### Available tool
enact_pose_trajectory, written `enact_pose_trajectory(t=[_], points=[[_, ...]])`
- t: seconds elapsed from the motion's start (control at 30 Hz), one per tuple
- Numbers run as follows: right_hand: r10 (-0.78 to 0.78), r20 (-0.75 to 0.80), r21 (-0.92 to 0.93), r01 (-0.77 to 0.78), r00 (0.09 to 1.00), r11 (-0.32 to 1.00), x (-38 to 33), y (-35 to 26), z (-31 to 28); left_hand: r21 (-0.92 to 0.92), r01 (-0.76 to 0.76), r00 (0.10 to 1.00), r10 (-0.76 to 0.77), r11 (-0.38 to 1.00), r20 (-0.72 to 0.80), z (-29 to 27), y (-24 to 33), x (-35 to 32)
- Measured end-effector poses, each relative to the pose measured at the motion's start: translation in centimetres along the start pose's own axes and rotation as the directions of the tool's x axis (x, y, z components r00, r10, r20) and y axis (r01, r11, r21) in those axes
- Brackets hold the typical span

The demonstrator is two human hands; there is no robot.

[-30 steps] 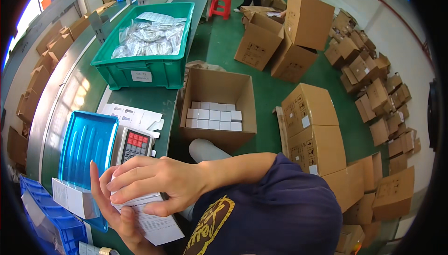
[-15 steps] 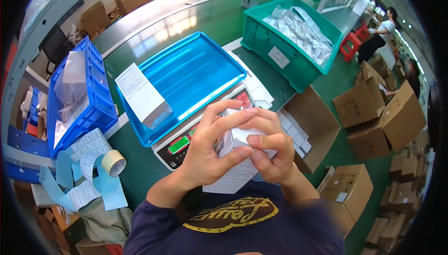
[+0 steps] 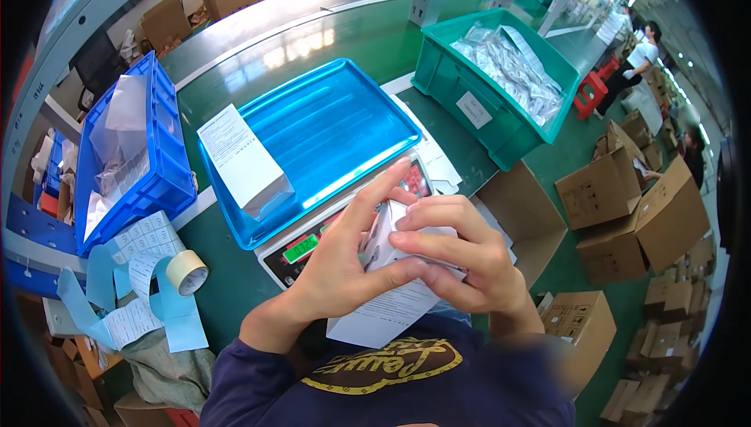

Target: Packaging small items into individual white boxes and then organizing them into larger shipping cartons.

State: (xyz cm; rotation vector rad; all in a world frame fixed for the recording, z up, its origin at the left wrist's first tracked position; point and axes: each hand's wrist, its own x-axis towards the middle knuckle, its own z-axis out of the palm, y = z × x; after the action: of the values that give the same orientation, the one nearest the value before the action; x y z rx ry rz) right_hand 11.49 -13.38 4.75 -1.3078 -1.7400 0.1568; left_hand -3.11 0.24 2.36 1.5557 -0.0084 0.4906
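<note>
In front of my chest is a white printed carton [image 3: 383, 313], tilted, with one end toward the scale. My left hand [image 3: 332, 267] grips its left side, thumb across the near face and index finger stretched upward. My right hand [image 3: 473, 259] holds the other side, its bent fingertips and thumb on the end of the carton. Part of that end is hidden by my fingers. Beyond my hands stands a digital scale [image 3: 301, 249] with a lit green display and a shiny blue tray [image 3: 328, 114]. Another white carton [image 3: 242, 163] lies on the tray's left part.
A green bin [image 3: 469, 75] of silvery packets sits at the far right, a blue crate [image 3: 160, 173] at the left. Near that crate are a tape roll [image 3: 187, 272] and label strips [image 3: 145, 310]. An open cardboard box [image 3: 528, 216] stands right of my hands. People are in the background.
My right hand has shifted its fingers on the carton's end and dropped slightly. My left index finger has straightened away from the carton. The carton has moved a little lower and left.
</note>
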Motion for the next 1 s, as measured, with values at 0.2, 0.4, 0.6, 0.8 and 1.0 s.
enact_pose_trajectory(t=[0.2, 0.4, 0.6, 0.8, 1.0], points=[[-0.005, 0.034, -0.087, 0.008, 0.999, 0.996, -0.5, -0.2, -0.4, 0.090, 0.055, 0.997, -0.059, 0.994, 0.044, -0.3, -0.7, 0.6], [-0.003, -0.006, -0.111, 0.002, 1.000, 0.994, 0.4, -1.5, -0.5, -0.011, -0.005, 0.998, 0.006, 1.000, 0.069, -0.6, -0.4, 0.2], [-0.061, 0.027, -0.216, 0.065, 0.998, 0.974, -0.3, -1.4, -0.6, -0.035, -0.089, 0.996, 0.089, 0.995, 0.006, 0.6, -0.7, -0.3], [-0.041, 0.037, -0.142, 0.045, 0.998, 0.989, -1.3, 0.1, -0.5, 0.002, 0.010, 1.000, -0.010, 1.000, -0.016, 0.5, -0.8, 0.2], [0.109, -0.366, 0.196, -0.038, 0.924, 0.980, -2.4, -0.5, 2.1, 0.292, -0.364, 0.925, 0.379, 0.884, 0.007, 0.3, -1.9, 0.4]])
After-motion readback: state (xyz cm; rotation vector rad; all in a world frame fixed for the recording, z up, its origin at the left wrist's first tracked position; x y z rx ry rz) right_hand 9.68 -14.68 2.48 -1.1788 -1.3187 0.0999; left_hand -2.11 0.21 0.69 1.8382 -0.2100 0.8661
